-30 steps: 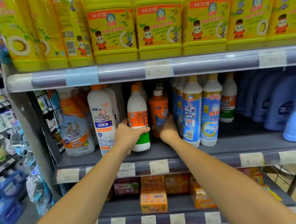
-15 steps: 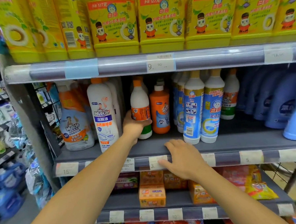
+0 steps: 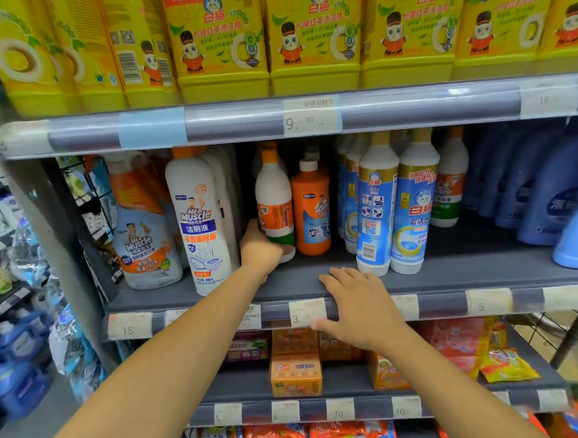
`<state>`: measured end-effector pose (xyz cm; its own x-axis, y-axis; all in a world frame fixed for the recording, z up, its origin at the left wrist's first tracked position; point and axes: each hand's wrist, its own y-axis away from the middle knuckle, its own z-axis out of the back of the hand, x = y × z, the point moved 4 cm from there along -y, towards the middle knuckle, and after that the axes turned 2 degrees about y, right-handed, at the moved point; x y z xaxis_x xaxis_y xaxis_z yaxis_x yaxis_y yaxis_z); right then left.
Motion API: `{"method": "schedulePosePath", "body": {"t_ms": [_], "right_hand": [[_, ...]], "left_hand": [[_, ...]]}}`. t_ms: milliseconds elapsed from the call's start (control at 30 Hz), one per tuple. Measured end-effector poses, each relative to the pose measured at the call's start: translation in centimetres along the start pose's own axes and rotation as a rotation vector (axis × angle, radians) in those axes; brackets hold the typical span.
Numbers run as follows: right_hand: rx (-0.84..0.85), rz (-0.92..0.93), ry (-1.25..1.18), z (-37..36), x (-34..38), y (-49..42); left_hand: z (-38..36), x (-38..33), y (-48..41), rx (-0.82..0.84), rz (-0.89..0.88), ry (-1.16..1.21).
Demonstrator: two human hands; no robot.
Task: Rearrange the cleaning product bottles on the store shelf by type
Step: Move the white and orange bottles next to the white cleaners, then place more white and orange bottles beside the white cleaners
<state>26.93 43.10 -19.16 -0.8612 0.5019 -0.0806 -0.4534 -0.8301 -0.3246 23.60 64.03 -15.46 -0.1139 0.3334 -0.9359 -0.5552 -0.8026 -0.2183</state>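
Head view inspected. Found left hand (image 3: 261,250) gripping white bottle (image 3: 273,199) with orange cap, fingers wrapped round its lower green band. Noted bottle upright, set back on middle shelf (image 3: 467,269); cannot tell whether base touches the board. Recorded orange bottle (image 3: 311,211) just beside it on the right, tall white toilet cleaner (image 3: 199,223) on the left. Found right hand (image 3: 359,309) lying palm-down over shelf front edge, fingers loosely spread, holding nothing. Logged blue-labelled bottles (image 3: 377,207) grouped further right, smooth rounded plastic; square yellow jugs (image 3: 314,33) packed on upper shelf; cardboard soap boxes (image 3: 295,372) below.
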Motion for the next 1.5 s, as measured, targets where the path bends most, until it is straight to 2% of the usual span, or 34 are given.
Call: {"method": "schedulePosePath", "body": {"t_ms": [367,467,667,733,967,1100,1267,1500], "right_hand": [[-0.009,-0.027,-0.016,-0.3,0.0,-0.1],[-0.010,-0.036,-0.028,-0.2,-0.1,-0.1],[-0.010,-0.044,-0.021,0.0,0.0,-0.3],[0.002,-0.049,-0.022,0.0,0.0,-0.3],[0.060,-0.004,-0.039,1.1,0.3,0.1],[0.095,0.023,-0.148,2.8,-0.8,1.8],[0.069,0.024,-0.196,5.6,-5.4,7.0],[0.161,-0.063,-0.148,9.1,-15.9,14.8]], "left_hand": [[0.1,0.1,0.0,0.020,-0.003,-0.047],[-0.1,0.4,0.3,0.064,0.059,-0.152],[0.2,0.9,2.2,0.153,0.156,-0.185],[0.5,0.5,3.4,0.210,0.112,-0.235],[1.4,-2.1,10.0,0.513,-0.236,-0.728],[0.8,-3.6,13.2,0.564,-0.339,-0.952],[-2.9,-6.7,17.3,0.532,-0.351,-0.976],[-12.6,-10.6,24.8,0.588,-0.349,-0.921]]}}
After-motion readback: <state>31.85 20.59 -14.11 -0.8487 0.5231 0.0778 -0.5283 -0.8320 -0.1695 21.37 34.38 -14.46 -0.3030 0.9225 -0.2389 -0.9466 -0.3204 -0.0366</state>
